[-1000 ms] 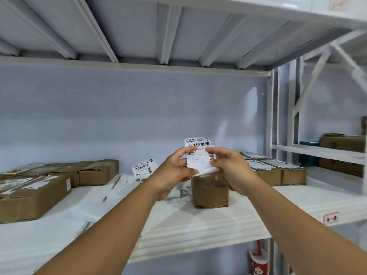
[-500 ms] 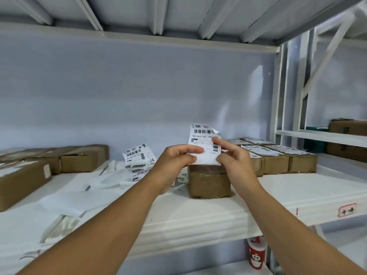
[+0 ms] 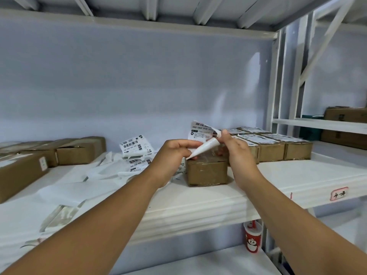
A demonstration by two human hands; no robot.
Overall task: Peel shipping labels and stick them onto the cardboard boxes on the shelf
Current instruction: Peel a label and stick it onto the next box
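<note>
Head view: left hand (image 3: 170,153) and right hand (image 3: 236,153) pinch half-peeled label (image 3: 200,132) above bare box (image 3: 206,171); right boxes (image 3: 274,147) labelled, left boxes (image 3: 79,149) seemingly not.

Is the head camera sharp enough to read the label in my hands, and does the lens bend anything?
Head view: large digits on the held label read, fine print blurs; the shelf edge bows from wide-angle distortion; lighting is soft.

1. The shipping label (image 3: 200,132) you hold stands upright, barcode facing you, its white backing (image 3: 204,148) curling away, just above the plain brown box (image 3: 207,171).
2. Labelled boxes (image 3: 278,147) sit at its 2 o'clock; loose labels (image 3: 135,145) at 10 o'clock.
</note>
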